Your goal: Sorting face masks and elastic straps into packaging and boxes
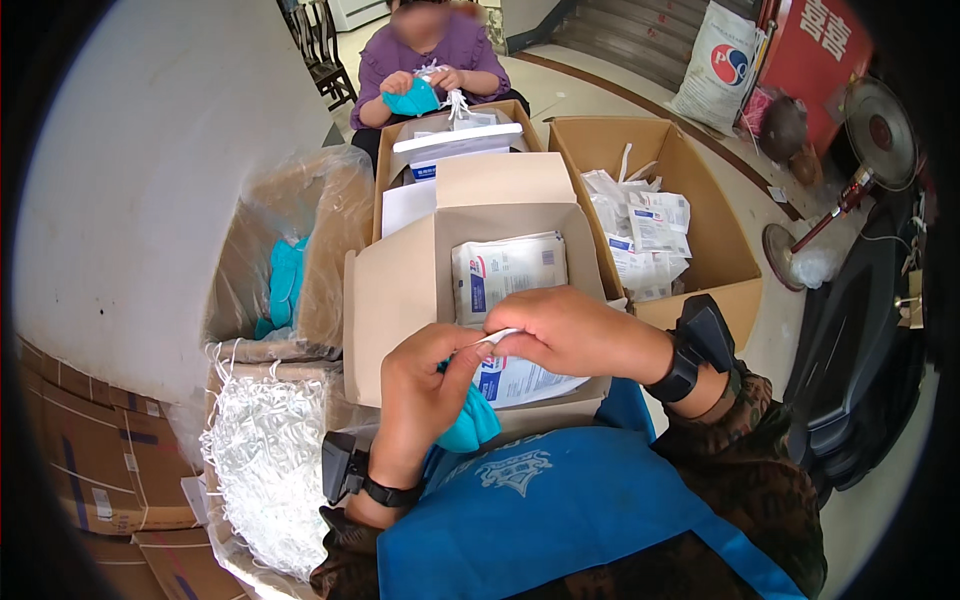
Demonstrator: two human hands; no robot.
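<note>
Left hand: the left hand (425, 375) is closed to a narrow pinch; its thumb and finger hold one end of a white strip (500, 336).
Right hand: the right hand (560, 325) pinches the same strip from the other side, so both hands are nearly touching.
White strip: it is between the fingertips, above the open middle carton (390, 310).
Turquoise piece: a turquoise piece (468, 424) hangs just below the left hand; how the fingers keep it is hidden.
Middle carton: printed packets (508, 270) lie flat inside it.
Right carton: in the right carton (730, 245) there are more white packets (650, 225), lying loosely.
Left side: a plastic-lined box (235, 285) contains turquoise pieces (286, 280); nearer, a heap of white cords (265, 460) fills another box.
Opposite: a co-worker in a purple top (480, 50) holds a similar turquoise item (412, 99) with both hands.
</note>
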